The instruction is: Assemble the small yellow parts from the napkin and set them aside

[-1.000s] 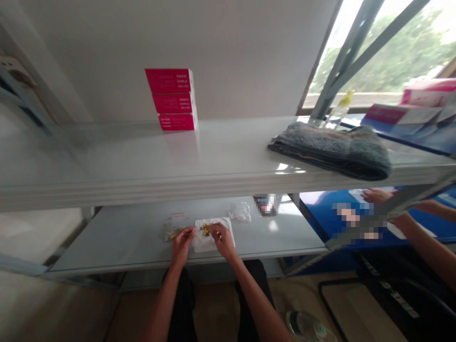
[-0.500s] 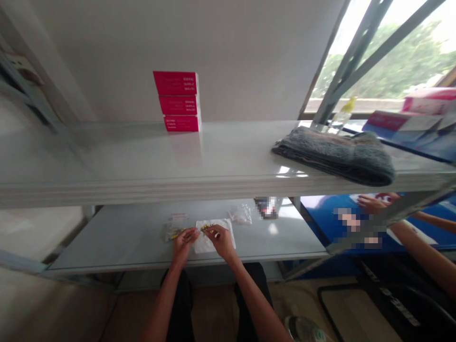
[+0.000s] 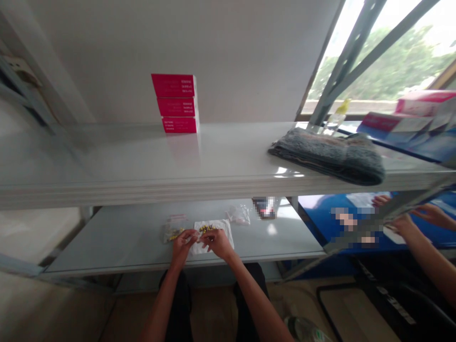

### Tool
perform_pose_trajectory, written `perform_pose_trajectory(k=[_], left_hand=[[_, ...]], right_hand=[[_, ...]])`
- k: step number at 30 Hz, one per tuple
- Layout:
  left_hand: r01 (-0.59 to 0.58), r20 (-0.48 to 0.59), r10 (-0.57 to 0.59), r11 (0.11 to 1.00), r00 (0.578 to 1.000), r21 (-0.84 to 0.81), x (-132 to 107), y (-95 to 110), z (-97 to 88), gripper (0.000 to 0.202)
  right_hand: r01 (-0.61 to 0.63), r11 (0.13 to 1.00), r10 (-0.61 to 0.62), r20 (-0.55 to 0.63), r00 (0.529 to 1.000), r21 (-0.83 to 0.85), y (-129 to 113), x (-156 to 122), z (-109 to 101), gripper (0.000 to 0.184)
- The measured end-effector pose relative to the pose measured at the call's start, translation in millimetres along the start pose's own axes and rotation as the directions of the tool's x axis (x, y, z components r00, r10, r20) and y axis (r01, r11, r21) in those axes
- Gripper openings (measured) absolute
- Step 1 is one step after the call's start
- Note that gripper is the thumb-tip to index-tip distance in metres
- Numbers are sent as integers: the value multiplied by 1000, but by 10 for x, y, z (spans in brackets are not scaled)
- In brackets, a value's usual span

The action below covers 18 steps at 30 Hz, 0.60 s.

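Over the lower shelf, my left hand (image 3: 182, 244) pinches something small and pale, too small to name. My right hand (image 3: 218, 243) meets it from the right, its fingers drawn together at the left hand's fingertips; what they hold is hidden. Beneath and behind the right hand lies a white sheet (image 3: 227, 232) with a heap of small yellow and dark pieces (image 3: 207, 228) on it. Just behind the left hand is a clear plastic bag (image 3: 174, 222) with similar yellow pieces inside. A second clear bag (image 3: 239, 214) lies right of the sheet's far edge.
The upper shelf (image 3: 124, 156) overhangs the work surface, bearing stacked red boxes (image 3: 177, 107) and a folded grey cloth (image 3: 327, 154). A blurred-out item (image 3: 264, 208) lies at the lower shelf's back right. At the right, another person's hands (image 3: 402, 221) work over a blue table (image 3: 317, 218).
My right hand has moved from the heap of yellow pieces toward the left hand's fingertips, leaving more of the heap showing. The other person's hands have shifted. The view has moved slightly.
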<state>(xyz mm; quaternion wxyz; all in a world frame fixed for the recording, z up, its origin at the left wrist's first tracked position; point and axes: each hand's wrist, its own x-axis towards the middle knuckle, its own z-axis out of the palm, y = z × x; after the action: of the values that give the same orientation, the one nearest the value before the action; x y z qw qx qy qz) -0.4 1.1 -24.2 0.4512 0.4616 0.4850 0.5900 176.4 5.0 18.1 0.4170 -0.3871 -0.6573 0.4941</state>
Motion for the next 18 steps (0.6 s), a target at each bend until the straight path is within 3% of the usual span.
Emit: perform_pose_trajectory(k=[3, 9, 11, 13, 16, 18], left_hand=[[-27, -24, 27, 1000, 999, -5, 10, -17, 8, 33], [-39, 0, 39, 999, 999, 28, 9, -15, 7, 29], [-26, 2, 26, 999, 1000, 27, 6, -13, -4, 30], [-16, -10, 16, 1000, 1000, 26, 1, -14, -13, 32], [-15, -40, 16, 1000, 999, 24, -8, -14, -10, 30], [-18, -60, 19, 1000, 998, 18, -13, -8, 2, 29]], right_hand=[[11, 1000, -11, 0, 1000, 5, 35, 22, -21, 21], [140, 968, -158, -75, 985, -207, -70, 64, -125, 27], [136, 971, -154, -84, 984, -195, -67, 65, -180, 30], [88, 961, -136, -173, 975, -260, -17, 49, -243, 31], [-18, 869, -142, -283, 948, -495, 110, -4, -309, 28], [-35, 779, -157, -249, 956, -626, 191, -40, -306, 27]])
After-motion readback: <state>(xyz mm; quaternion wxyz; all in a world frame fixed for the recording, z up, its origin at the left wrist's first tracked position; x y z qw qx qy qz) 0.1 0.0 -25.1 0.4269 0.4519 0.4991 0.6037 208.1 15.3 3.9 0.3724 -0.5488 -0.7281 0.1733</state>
